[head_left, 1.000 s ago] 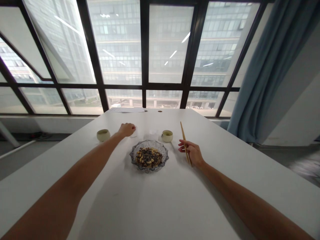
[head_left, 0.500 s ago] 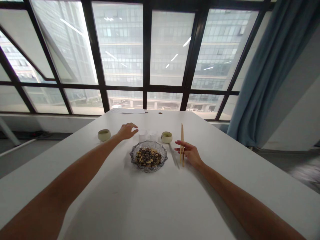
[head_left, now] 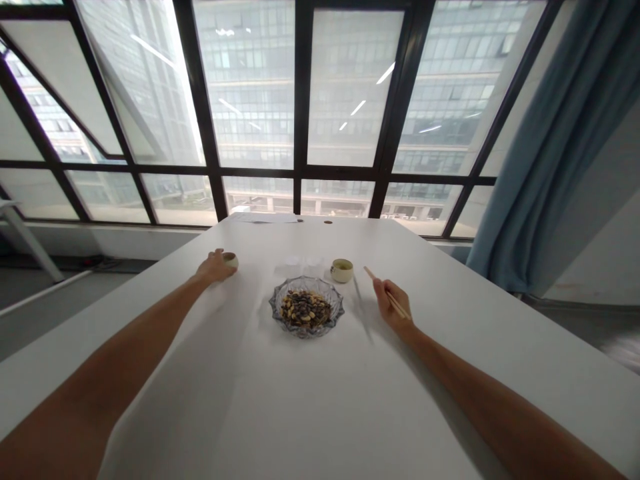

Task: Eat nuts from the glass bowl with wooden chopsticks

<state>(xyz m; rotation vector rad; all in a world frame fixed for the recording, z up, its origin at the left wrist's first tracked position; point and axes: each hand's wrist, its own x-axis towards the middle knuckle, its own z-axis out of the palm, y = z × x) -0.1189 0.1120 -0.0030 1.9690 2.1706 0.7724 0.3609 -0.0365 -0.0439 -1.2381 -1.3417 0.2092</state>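
Pale daylight pours through the windows (head_left: 257, 87), streaked with white glare, laying soft shadows on the table (head_left: 300, 413), one thin beside the chopsticks (head_left: 369, 272), while the lower right edge blurs.

Near tabletop (head_left: 280, 400) free — glass bowl (head_left: 337, 309), chopsticks (head_left: 370, 273) in the way beyond

Small round cup (head_left: 231, 261): pale greenish-cream, upright, at left, its left side hidden, rim and right side showing | Wooden chopsticks (head_left: 399, 307): slim, pale, at right, held together slantwise, exposed tips pointing far and left
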